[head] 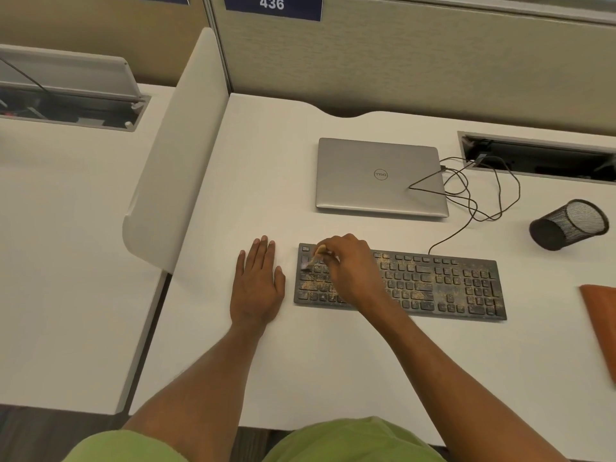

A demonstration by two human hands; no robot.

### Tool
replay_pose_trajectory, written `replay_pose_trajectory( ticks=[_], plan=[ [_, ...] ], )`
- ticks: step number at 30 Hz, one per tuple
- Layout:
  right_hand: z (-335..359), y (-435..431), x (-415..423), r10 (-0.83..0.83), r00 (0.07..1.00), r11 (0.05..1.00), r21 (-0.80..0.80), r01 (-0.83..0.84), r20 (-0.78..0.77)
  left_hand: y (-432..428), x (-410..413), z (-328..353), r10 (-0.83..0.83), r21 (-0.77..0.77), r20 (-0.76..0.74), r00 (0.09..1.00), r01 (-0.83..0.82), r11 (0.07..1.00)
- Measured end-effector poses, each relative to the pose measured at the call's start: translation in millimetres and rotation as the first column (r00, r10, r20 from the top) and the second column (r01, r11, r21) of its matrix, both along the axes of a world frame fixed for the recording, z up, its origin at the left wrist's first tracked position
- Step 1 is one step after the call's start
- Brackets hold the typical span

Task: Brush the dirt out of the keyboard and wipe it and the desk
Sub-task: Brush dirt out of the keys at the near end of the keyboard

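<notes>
A black keyboard (440, 285) speckled with brownish dirt lies on the white desk (300, 361). My right hand (350, 265) grips a small brush (315, 258) with a pale handle, and its bristles touch the keys at the keyboard's far left corner. My left hand (258, 281) rests flat on the desk just left of the keyboard, fingers straight. An orange cloth (600, 315) lies at the right edge of the desk.
A shut silver laptop (380, 176) sits behind the keyboard, with black cables (480, 195) looping to a cable tray (540, 158). A black mesh pen cup (570, 225) lies on its side at the right. A white divider panel (176, 151) borders the desk on the left.
</notes>
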State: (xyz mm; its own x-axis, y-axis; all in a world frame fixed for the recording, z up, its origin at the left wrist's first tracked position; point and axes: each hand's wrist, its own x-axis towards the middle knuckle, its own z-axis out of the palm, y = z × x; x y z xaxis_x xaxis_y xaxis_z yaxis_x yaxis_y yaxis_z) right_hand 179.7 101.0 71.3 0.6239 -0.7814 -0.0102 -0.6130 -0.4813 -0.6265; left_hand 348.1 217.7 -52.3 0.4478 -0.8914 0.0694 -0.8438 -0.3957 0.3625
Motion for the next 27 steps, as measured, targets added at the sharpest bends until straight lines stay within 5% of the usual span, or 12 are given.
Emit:
replay_pose_trajectory(
  ticks=[7,16,21,27],
  plan=[
    [2.3,-3.5,6.2,-0.11,0.986,0.994,-0.004,0.111,0.125,0.0,-0.3,0.5,0.0,0.001,-0.002,1.0,0.0,1.0],
    [3.9,1.5,9.6,-0.038,0.996,0.995,-0.095,0.03,-0.076,-0.3,0.1,-2.0,-0.002,-0.002,0.008,1.0,0.002,1.0],
    [10.2,3.5,10.7,-0.011,0.999,0.999,-0.044,0.012,0.04,-0.1,-0.1,-1.4,-0.003,0.008,0.008,1.0,0.003,1.0],
    [9.7,-0.3,6.4,-0.033,0.999,0.999,-0.038,0.033,-0.017,-0.2,0.2,-2.1,0.0,0.003,0.006,1.0,0.0,1.0]
  ],
)
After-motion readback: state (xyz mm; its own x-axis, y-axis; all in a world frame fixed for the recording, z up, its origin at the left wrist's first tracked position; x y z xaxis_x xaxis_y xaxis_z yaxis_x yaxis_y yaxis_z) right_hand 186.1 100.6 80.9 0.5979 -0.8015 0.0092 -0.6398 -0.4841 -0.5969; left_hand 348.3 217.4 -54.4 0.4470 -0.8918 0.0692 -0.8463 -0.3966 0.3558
